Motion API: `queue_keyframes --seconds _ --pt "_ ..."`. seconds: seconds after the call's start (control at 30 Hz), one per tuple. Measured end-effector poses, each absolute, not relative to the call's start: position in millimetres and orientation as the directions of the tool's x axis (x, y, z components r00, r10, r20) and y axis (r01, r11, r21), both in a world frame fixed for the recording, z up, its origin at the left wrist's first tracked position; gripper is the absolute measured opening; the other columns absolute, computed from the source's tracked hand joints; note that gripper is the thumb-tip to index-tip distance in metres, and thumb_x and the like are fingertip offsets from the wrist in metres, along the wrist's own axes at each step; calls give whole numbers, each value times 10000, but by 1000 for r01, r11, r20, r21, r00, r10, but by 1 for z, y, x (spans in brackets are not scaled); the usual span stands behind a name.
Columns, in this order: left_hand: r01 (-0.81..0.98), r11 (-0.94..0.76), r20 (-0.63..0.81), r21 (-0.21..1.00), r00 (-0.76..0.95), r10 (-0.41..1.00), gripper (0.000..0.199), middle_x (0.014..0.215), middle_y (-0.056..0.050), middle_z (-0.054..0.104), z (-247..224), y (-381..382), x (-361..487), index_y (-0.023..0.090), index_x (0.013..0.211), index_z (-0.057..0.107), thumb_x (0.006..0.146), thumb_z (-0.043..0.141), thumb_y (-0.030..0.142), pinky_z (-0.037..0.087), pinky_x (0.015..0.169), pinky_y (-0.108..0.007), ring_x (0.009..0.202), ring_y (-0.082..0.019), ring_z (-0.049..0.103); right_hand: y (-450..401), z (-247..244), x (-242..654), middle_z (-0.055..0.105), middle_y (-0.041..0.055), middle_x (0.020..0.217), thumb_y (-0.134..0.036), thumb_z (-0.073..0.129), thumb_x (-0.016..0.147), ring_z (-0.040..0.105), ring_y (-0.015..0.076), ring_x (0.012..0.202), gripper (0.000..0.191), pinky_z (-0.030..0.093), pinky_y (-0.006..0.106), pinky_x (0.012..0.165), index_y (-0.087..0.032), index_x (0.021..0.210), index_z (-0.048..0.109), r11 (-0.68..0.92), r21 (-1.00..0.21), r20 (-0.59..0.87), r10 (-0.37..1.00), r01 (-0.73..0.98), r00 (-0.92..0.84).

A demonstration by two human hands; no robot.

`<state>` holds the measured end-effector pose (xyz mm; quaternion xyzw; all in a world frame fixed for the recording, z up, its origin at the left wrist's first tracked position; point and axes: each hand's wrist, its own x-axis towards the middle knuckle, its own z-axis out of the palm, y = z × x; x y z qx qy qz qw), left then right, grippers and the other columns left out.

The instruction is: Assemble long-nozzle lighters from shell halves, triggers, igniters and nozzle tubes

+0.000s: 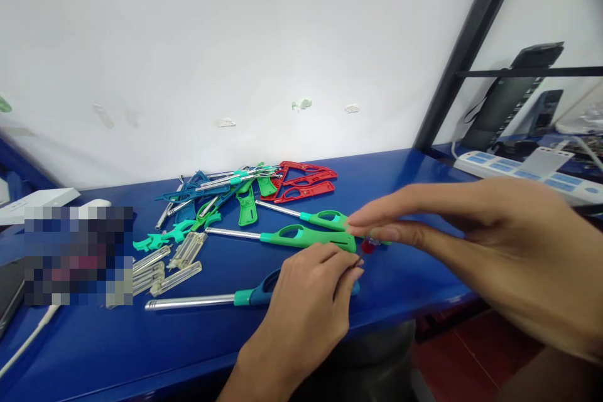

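My right hand (475, 251) pinches the handle of a small screwdriver (368, 246), which has a red and clear end. Its thin shaft slants down to the thumb and forefinger of my left hand (306, 308); the tip is hidden there. That left hand is closed over the handle of a blue gas lighter (264, 292), whose long silver tube points left along the table. Just beyond lie a green gas lighter (306, 237) and, behind it, a second green lighter (325, 218), partly covered by my right fingers.
On the blue table (117, 352), clear fuel tubes (176, 277) and turquoise pieces (179, 230) lie at the left. Red handle halves (306, 190), green halves (246, 206) and metal tubes are heaped near the wall. A white power strip (527, 173) sits at right.
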<state>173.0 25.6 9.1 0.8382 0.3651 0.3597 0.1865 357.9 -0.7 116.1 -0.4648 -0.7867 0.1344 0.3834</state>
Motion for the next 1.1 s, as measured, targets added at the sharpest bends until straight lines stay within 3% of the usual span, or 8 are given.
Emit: queue_keyframes --seconds 0.17,0.3,0.4,0.53,0.67,0.8,0.9,1.1 --pt "477 -653 475 588 450 756 132 1014 -9 769 10 26 173 232 1012 737 1004 605 229 561 857 -357 916 -203 721 3 118 352 792 -106 862 -258 802 839 777 184 747 100 627 220 658 -354 865 798 493 -555 552 821 670 -146" --pt "462 -660 491 593 442 751 141 987 10 765 9 27 172 245 988 728 1006 594 204 553 836 -323 882 -180 723 4 120 346 777 -92 782 -236 798 849 739 174 639 125 615 255 629 -333 928 794 505 -508 571 804 698 -165" --pt "460 -669 501 584 445 743 157 982 17 768 9 27 171 241 972 719 1010 575 189 548 829 -309 879 -174 728 1 119 352 792 -120 924 -312 723 932 768 161 804 189 615 215 673 -412 1080 787 524 -554 504 829 647 -240" --pt "464 -673 498 576 453 739 182 991 12 770 9 27 171 235 974 724 1012 555 179 551 844 -313 907 -182 732 0 117 365 766 -154 1130 -260 577 1015 746 142 1037 304 604 197 861 -467 1139 761 575 -577 440 817 580 -373" --pt "488 -650 473 582 447 759 182 995 8 764 10 26 172 245 1017 731 1015 554 205 562 850 -329 892 -185 728 6 119 363 783 -107 1041 -237 674 964 758 149 944 189 612 197 834 -380 993 793 541 -603 487 832 586 -266" --pt "494 -653 482 574 441 757 167 1006 0 766 11 24 171 243 1040 724 1001 566 209 567 871 -344 902 -194 731 7 122 354 783 -83 889 -194 806 847 758 165 798 133 599 211 668 -325 837 782 510 -607 541 827 609 -153" --pt "495 -657 487 568 442 753 166 993 -7 764 11 23 171 240 1027 720 992 562 201 569 847 -352 894 -202 732 5 120 350 761 -91 803 -240 875 788 722 152 697 144 534 221 561 -327 826 767 496 -555 555 819 668 -147" --pt "508 -648 472 567 445 761 174 1002 -18 762 12 22 172 229 1009 725 990 552 214 572 870 -372 915 -213 731 7 114 351 697 -109 680 -387 900 786 606 93 525 171 458 211 501 -317 870 770 537 -395 655 733 745 -181"
